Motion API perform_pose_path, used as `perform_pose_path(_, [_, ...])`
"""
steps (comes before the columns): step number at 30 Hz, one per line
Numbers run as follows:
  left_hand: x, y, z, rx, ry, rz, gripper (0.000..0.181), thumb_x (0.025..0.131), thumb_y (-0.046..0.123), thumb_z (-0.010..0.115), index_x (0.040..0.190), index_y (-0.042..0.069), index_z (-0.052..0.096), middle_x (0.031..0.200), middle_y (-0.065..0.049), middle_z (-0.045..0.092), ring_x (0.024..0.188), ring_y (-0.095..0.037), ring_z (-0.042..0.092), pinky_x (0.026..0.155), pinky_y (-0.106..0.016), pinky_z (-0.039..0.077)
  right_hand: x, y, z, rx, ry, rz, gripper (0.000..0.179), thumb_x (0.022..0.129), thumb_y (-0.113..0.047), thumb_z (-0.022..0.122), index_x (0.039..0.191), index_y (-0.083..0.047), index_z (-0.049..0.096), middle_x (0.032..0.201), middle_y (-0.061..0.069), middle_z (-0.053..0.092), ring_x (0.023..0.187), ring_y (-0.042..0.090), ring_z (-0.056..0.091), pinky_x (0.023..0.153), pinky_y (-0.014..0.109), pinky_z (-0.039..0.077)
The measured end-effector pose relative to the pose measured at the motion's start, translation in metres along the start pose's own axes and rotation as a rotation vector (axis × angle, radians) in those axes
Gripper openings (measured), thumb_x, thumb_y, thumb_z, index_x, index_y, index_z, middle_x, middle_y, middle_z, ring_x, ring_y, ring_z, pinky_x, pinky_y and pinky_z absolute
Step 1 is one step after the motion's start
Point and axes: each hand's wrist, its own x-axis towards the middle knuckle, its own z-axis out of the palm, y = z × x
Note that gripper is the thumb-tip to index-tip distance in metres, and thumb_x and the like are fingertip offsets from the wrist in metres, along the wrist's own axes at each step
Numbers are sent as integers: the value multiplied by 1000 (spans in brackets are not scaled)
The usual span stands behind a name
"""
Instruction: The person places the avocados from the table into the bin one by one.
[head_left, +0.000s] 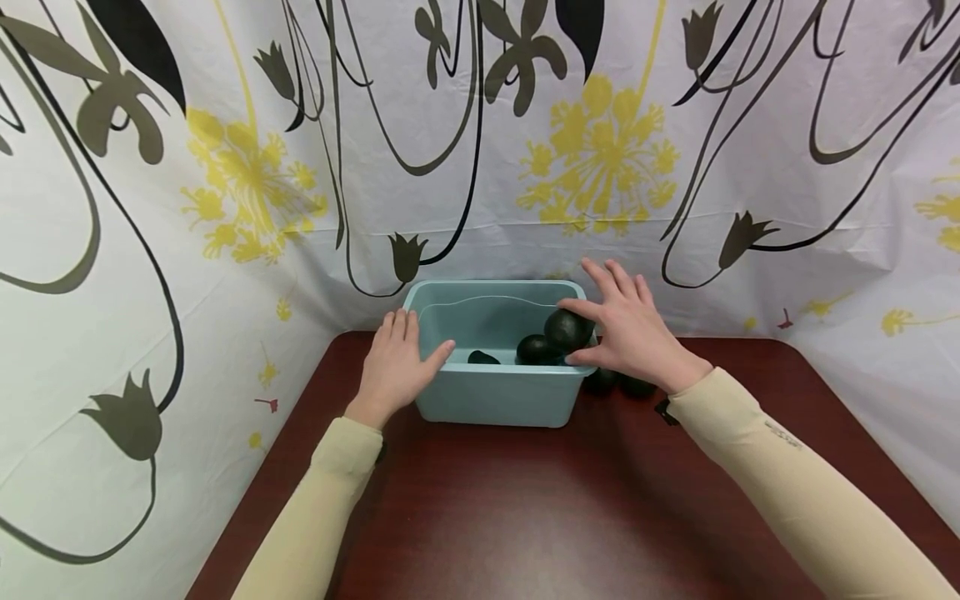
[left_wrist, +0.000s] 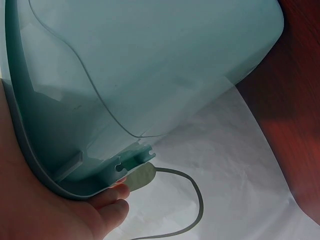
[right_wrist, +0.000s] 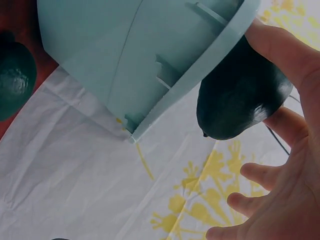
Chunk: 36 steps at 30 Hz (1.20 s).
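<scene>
A light blue plastic bin (head_left: 495,396) stands near the table's far edge. My left hand (head_left: 393,367) rests against its left rim, fingers fairly straight along the outside and thumb over the front corner. Between thumb and forefinger, my right hand (head_left: 633,329) pinches a dark green avocado (head_left: 567,331) at the bin's right end. The other fingers of that hand are spread, as the right wrist view shows. Inside the bin lie another avocado (head_left: 536,350) and a dark piece (head_left: 482,357), mostly hidden by the front wall.
Two more avocados, one left (head_left: 600,382) and one right (head_left: 637,386), sit on the table beside the bin's right side, partly under my right hand. The dark red wooden table (head_left: 495,508) extends toward me. A white patterned cloth (head_left: 480,192) hangs behind and along the sides.
</scene>
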Motion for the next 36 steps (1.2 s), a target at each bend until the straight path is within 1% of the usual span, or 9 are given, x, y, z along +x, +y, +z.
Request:
perform_pose_path(6, [0,1,0,9,2,-1,104,94,78,31,156,-5,27,160,-25,25,150,-39,17,121,-47,18,7,-1,5,-20,-18,-7,79,71,-60,86,139,-27,63,166,14,13,149,45,9,107,77,14])
perform_pose_path(14, [0,0,2,1,-1,0,104,94,79,30,156,-5,26,161,-24,25,150,-39,16,121,-48,18,10,-4,10,-45,-44,-8,78,71,-58,87,138,-27,64,165,16,15,148,46,11,107,77,15])
perform_pose_path(21, [0,1,0,-1,17,10,104,94,78,32,155,-5,28,160,-25,26,149,-40,18,120,-49,20,17,-4,15,-77,-78,-14,75,71,-56,88,136,-27,65,164,17,16,147,47,13,106,78,16])
perform_pose_path(29, [0,1,-1,-7,-3,7,104,94,79,31,156,-4,27,161,-26,24,149,-40,17,120,-50,19,25,-7,21,-70,-134,0,74,71,-54,88,136,-26,65,165,17,14,148,49,11,107,77,15])
perform_pose_path(36, [0,1,0,1,1,-1,104,94,79,31,157,-3,27,161,-25,24,150,-39,16,120,-49,19,27,-11,26,-75,-152,-29,70,73,-50,88,135,-26,66,165,18,16,147,50,13,106,78,17])
